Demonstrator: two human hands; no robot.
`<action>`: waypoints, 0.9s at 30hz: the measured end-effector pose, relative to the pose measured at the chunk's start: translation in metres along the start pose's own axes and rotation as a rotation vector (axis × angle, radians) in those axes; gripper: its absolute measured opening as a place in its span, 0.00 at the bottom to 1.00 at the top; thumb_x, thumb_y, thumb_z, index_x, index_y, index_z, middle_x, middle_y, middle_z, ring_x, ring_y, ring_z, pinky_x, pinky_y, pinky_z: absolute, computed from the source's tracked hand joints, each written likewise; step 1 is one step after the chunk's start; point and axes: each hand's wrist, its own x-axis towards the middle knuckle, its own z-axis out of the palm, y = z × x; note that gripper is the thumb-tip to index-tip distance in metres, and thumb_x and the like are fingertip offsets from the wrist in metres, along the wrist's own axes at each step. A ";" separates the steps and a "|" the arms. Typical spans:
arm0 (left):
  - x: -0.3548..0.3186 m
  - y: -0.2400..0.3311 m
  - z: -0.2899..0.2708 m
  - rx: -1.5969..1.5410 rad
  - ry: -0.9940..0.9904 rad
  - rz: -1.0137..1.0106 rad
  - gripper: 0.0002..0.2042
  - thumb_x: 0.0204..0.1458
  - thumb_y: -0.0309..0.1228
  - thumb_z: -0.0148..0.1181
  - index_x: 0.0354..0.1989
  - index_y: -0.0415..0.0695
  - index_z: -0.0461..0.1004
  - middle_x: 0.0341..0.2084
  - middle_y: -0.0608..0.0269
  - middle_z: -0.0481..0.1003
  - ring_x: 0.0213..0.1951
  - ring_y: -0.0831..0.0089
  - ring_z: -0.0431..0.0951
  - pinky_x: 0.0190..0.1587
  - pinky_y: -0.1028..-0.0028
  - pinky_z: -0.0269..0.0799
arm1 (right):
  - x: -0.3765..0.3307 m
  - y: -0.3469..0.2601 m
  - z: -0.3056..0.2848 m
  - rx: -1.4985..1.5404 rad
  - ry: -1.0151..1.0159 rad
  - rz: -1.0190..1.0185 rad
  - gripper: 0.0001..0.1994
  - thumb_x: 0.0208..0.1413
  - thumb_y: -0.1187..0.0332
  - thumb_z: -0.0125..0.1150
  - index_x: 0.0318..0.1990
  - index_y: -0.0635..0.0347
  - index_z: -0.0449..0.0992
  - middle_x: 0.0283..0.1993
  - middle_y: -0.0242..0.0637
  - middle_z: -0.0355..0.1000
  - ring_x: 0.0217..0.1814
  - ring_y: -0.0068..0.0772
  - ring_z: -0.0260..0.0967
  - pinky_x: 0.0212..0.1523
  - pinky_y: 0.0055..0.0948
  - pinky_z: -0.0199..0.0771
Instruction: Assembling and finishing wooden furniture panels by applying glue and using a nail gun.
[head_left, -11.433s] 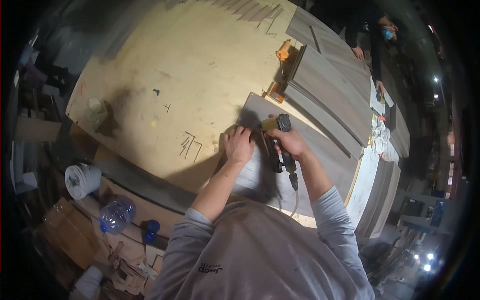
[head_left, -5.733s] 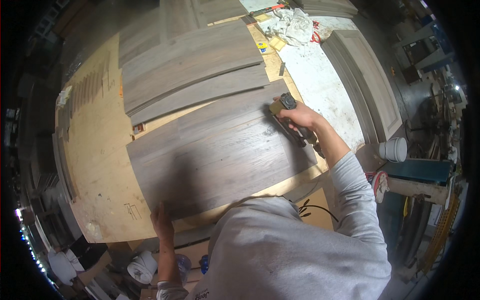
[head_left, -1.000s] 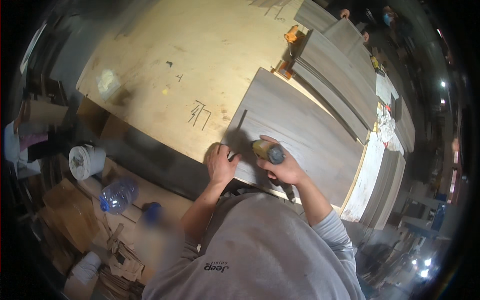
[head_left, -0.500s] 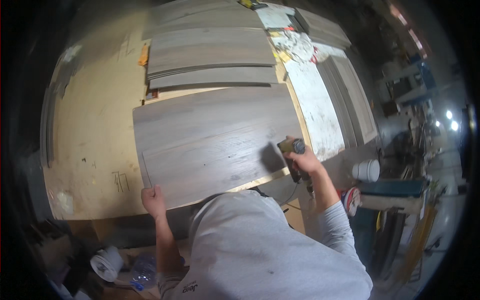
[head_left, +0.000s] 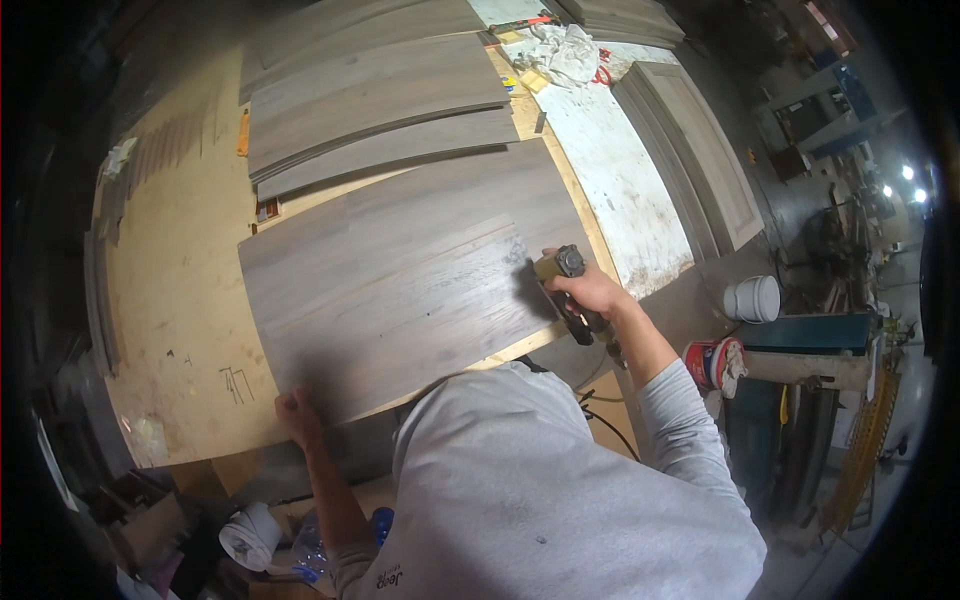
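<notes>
A wide grey-brown wood panel (head_left: pixel 390 270) lies across the near part of the workbench. My right hand (head_left: pixel 592 292) is wrapped around an olive and black nail gun (head_left: pixel 562 263), which is over the panel's right end. A hose hangs below the tool. My left hand (head_left: pixel 297 412) is closed at the panel's near left corner. Whether its fingers pinch the panel's edge or something small cannot be made out. A shadow falls on the panel beside that hand.
Stacked grey-brown boards (head_left: pixel 380 100) lie beyond the panel. On the right are a white board (head_left: pixel 620 160), a crumpled white cloth (head_left: pixel 560 55) and framed panels (head_left: pixel 700 160). A white bucket (head_left: pixel 752 299) and red tub (head_left: pixel 710 365) stand off the bench's right side.
The whole view has shifted and turned a little. My right hand has moved the nail gun slightly away from the near edge. My left hand's thumb no longer sticks up over the panel.
</notes>
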 end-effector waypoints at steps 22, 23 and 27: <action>0.087 -0.014 0.034 0.030 -0.010 0.066 0.22 0.54 0.42 0.66 0.50 0.37 0.77 0.44 0.46 0.78 0.50 0.49 0.78 0.54 0.55 0.73 | 0.107 0.032 0.006 -0.291 0.550 -0.535 0.32 0.53 0.59 0.65 0.65 0.64 0.71 0.53 0.58 0.75 0.55 0.59 0.73 0.61 0.46 0.72; 0.091 0.003 0.034 0.036 -0.019 0.123 0.19 0.54 0.40 0.66 0.45 0.35 0.78 0.38 0.46 0.79 0.44 0.51 0.79 0.49 0.56 0.74 | 0.112 0.045 0.022 -0.325 0.533 -0.426 0.31 0.52 0.58 0.65 0.63 0.65 0.73 0.51 0.57 0.76 0.51 0.59 0.75 0.60 0.47 0.73; 0.086 0.073 0.013 -0.185 -0.053 0.047 0.14 0.52 0.35 0.64 0.32 0.32 0.76 0.22 0.49 0.75 0.29 0.56 0.78 0.36 0.59 0.72 | 0.144 0.077 0.068 -0.407 0.564 -0.242 0.29 0.51 0.57 0.66 0.59 0.64 0.76 0.49 0.55 0.75 0.54 0.56 0.74 0.60 0.44 0.73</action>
